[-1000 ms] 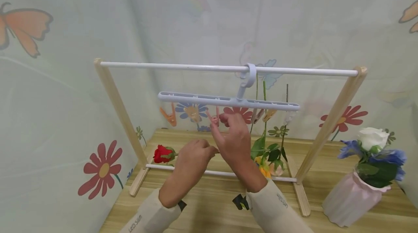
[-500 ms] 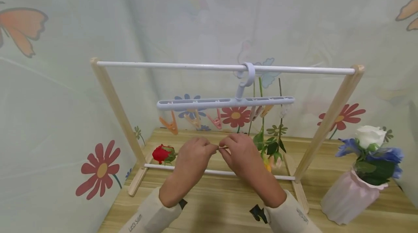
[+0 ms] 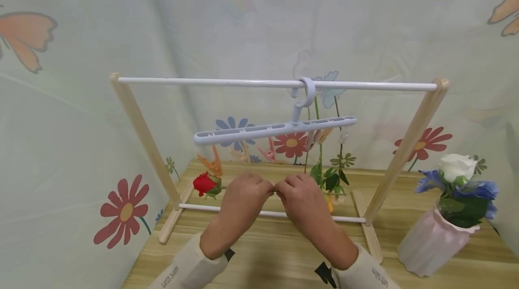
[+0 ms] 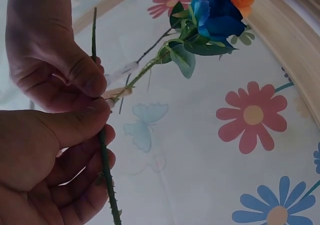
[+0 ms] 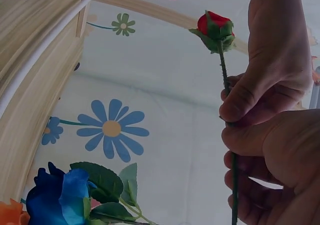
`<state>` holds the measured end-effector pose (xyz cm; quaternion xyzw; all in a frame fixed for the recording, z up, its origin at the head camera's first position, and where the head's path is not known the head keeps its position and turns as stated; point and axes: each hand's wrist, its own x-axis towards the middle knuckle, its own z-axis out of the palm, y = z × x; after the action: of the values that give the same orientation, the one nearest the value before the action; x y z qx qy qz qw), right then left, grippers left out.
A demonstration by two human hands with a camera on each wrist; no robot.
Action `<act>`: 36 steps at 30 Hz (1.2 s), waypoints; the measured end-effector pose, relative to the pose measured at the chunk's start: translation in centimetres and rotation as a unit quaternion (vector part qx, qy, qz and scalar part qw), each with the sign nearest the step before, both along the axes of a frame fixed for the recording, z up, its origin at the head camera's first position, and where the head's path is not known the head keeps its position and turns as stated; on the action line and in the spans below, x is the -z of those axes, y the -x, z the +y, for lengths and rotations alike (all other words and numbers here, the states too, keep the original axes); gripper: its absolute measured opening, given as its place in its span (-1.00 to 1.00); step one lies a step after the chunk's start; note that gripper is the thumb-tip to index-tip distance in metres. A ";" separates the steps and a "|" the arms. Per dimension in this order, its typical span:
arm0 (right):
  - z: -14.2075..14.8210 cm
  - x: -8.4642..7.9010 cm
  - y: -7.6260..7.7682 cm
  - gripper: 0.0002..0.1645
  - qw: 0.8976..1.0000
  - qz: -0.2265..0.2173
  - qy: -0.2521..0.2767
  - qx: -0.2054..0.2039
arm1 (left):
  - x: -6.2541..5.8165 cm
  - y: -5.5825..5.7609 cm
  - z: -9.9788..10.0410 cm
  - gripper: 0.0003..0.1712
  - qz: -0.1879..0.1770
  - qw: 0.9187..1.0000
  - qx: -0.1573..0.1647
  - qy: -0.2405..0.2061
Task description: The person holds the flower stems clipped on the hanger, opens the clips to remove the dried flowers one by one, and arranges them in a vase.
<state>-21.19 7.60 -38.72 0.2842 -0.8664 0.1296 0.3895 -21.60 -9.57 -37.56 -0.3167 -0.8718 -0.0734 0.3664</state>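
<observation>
In the head view, the left hand (image 3: pixel 245 201) and right hand (image 3: pixel 302 201) meet below the hanger (image 3: pixel 243 134), fingers curled closed on the red rose (image 3: pixel 205 183) — its bloom sits left of both, above the desk (image 3: pixel 267 244). In the left wrist view, both thumbs pinch the green stem (image 4: pixel 110 197), with a blue rose (image 4: pixel 217 17) beyond. In the right wrist view, the left hand grips nearer the bloom — the right hand just beside it, farther along the stem.
</observation>
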 end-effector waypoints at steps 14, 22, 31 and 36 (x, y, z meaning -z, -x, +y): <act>-0.2 0.7 -0.4 -0.86 0.999 -0.036 -0.003 0.028 | 0.5 -0.2 0.5 -0.83 -0.020 1.000 -0.003 0.009; 0.8 1.1 -0.5 -0.81 0.999 -0.022 0.016 0.029 | 0.5 0.0 0.0 -0.85 -0.028 0.999 0.012 -0.009; 2.5 1.3 -0.5 -0.79 0.997 -0.029 0.031 0.068 | 0.3 -0.2 -0.2 -0.88 0.006 0.996 0.065 -0.059; 3.9 1.4 -0.8 -0.81 0.994 -0.036 0.060 0.082 | 0.8 -0.6 0.5 -0.90 -0.004 0.992 0.113 -0.060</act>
<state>-20.35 11.51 -40.16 0.1834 -0.8908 0.1590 0.3840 -21.05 -9.05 -38.34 -0.3902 -0.8262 -0.1676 0.3703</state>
